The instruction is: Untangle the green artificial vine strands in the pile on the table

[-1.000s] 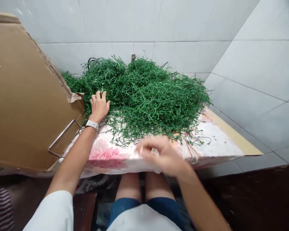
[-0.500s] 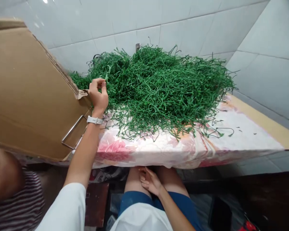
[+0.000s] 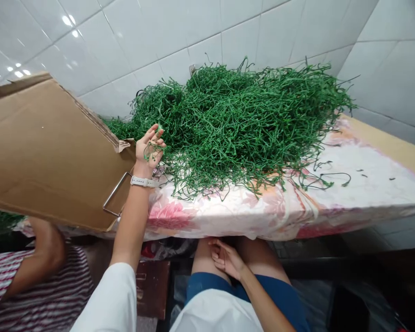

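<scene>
My left hand point(image 3: 150, 146), with a white band point(image 3: 144, 181) on its wrist, is turned palm up at the left end of a big heap of thin green cord-like strands point(image 3: 249, 120). A looped green strand point(image 3: 147, 151) lies across its palm and half-curled fingers, and a small pale-green bit shows at the fingertips. Down on my lap rests my right hand point(image 3: 228, 259), palm up, fingers loosely bent and apart, nothing seen in it. The heap spreads over a flowered cloth point(image 3: 207, 210) on the table.
A brown cardboard panel point(image 3: 55, 157) stands at the left, a bent metal wire frame point(image 3: 115, 193) by its lower corner. Behind it another person's arm point(image 3: 48, 244) and striped clothing show. White wall tiles point(image 3: 159, 37) back the table. A dark red stool point(image 3: 152, 288) sits below.
My left hand has gone from a pinch to a palm-up, more opened pose, with a looped strand now visible on it. The view has shifted and tilted slightly. My right hand stays on my lap.
</scene>
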`<state>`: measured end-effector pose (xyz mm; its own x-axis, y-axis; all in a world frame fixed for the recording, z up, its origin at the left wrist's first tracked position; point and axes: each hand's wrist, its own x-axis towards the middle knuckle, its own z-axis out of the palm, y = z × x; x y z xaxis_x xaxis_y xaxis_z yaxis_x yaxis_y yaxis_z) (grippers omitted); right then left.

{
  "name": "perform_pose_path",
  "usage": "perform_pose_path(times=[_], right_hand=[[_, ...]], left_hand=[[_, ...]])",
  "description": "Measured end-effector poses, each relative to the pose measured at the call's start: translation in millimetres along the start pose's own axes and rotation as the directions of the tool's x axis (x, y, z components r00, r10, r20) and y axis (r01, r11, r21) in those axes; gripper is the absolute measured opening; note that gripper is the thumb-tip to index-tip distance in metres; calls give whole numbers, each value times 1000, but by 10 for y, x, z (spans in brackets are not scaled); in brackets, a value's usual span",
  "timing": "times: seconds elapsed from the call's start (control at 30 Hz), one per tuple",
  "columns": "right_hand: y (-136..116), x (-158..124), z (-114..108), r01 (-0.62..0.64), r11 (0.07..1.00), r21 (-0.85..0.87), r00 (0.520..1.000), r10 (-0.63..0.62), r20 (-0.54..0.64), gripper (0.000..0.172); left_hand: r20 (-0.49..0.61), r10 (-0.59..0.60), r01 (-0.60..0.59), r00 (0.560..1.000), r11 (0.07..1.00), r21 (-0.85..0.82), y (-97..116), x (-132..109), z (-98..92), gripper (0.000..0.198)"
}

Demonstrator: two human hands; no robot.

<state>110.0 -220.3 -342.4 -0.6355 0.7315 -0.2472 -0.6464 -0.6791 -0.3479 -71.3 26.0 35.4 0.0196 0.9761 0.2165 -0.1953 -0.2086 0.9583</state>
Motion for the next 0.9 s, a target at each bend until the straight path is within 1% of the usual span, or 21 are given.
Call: perform_pose_path(times=[0.13, 0.2, 0.23, 0.27, 0.3, 0.33, 0.37, 0.4, 0.43, 0.47, 0.5, 0.53, 0.57, 0.63, 0.67, 0.7, 0.73, 0.77, 0.8, 0.83, 0.9], right_hand=[[-23, -81, 139, -29, 986, -166, 998, 37, 41, 49], [-138, -167, 345, -62, 949, -309, 985, 108, 133, 48], [-239, -228, 499, -78, 916, -395, 965, 168, 200, 49], [-372, -300, 689, -57, 839, -541, 908, 269, 322, 53], [-534, -381, 913, 16, 761, -648, 841, 341, 421, 59], [-723, -463, 1165, 112, 675, -730, 773, 402, 491, 66], [-932, -534, 1438, 212, 625, -751, 729, 411, 548, 64], [-1157, -581, 1721, 299, 617, -728, 720, 355, 596, 53], [-1387, -592, 2002, 402, 578, -711, 734, 260, 627, 38], [-1616, -556, 2272, 520, 492, -699, 783, 54, 620, 29], [-1835, -468, 2519, 615, 375, -694, 781, -169, 601, 25], [-2039, -331, 2737, 653, 265, -709, 752, -336, 567, 26], [-2222, -152, 2920, 658, 163, -735, 699, -496, 515, 24], [-2513, 287, 3172, 563, 28, -826, 585, -719, 375, 21], [-2619, 517, 3245, 491, -18, -871, 546, -773, 324, 19], [-2697, 736, 3288, 407, -24, -913, 562, -782, 271, 19], [-2749, 934, 3307, 333, -3, -943, 597, -773, 214, 24], [-2777, 1104, 3308, 299, 16, -954, 642, -743, 189, 27], [-2786, 1242, 3296, 280, 32, -960, 670, -722, 171, 30], [-2782, 1349, 3279, 275, 48, -960, 687, -709, 161, 33], [-2761, 1477, 3243, 296, 84, -952, 690, -707, 152, 39]], left_hand=[[-36, -59, 56, 998, 995, -81, -74, -147, 36, 31], [-33, -128, 124, 991, 987, -100, -123, -200, 34, 34], [-30, -165, 161, 986, 981, -103, -150, -214, 23, 34], [-26, -196, 192, 980, 976, -102, -177, -218, 5, 33], [-20, -215, 212, 976, 973, -95, -204, -215, -19, 30], [-8, -227, 225, 974, 971, -81, -231, -206, -45, 25], [10, -231, 231, 973, 971, -64, -258, -193, -74, 21], [33, -229, 231, 973, 972, -51, -284, -180, -101, 19], [54, -225, 228, 973, 973, -45, -308, -166, -127, 19], [72, -216, 220, 974, 974, -51, -332, -153, -149, 22], [84, -203, 209, 975, 975, -71, -355, -140, -168, 26], [91, -190, 199, 978, 975, -99, -378, -129, -182, 30], [96, -176, 187, 980, 974, -129, -402, -118, -193, 35], [111, -147, 164, 983, 973, -162, -454, -97, -207, 42], [120, -129, 146, 984, 979, -143, -482, -87, -212, 45], [130, -112, 125, 985, 987, -100, -513, -79, -215, 46], [138, -100, 108, 985, 993, -52, -544, -72, -218, 47], [148, -85, 85, 985, 996, 2, -575, -66, -220, 48], [163, -63, 54, 985, 997, 61, -605, -62, -221, 47], [183, -32, 9, 983, 993, 121, -632, -59, -221, 48], [217, 63, -116, 974, 963, 243, -676, -53, -219, 51]])
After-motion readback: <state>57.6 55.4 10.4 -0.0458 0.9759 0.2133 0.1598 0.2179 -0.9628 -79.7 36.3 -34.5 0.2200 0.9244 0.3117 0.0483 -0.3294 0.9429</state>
